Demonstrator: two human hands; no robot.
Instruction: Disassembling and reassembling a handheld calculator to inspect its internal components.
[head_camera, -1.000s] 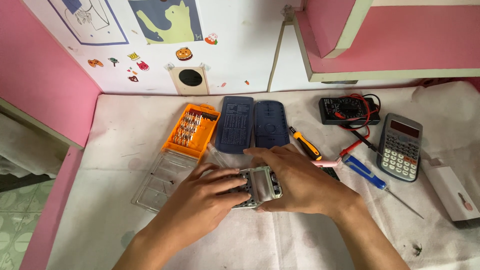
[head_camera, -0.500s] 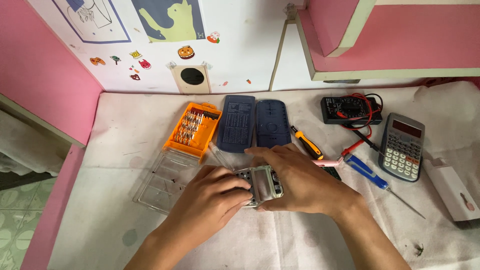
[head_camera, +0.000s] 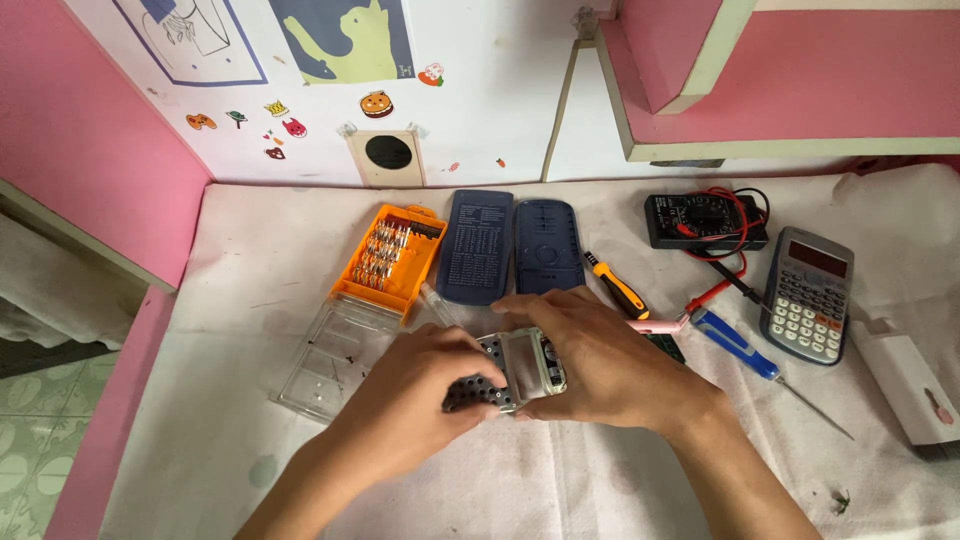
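Home hobby desk: pink walls (head_camera: 80, 150), stickers (head_camera: 375, 103), multimeter (head_camera: 700, 220).

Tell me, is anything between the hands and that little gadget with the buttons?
No. Both hands are already on the gadget: the left hand grips its button end and the right hand wraps the other end. Nothing sits between them. The screwdriver and blue covers lie behind, apart.

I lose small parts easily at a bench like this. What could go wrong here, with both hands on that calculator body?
1. The calculator body is held above the cloth between the left hand and right hand; loose keys or screws might drop into its wrinkles.
2. The open orange bit case sits near the left hand; a nudge may scatter bits.
3. The blue screwdriver lies close to the right wrist and might get knocked.
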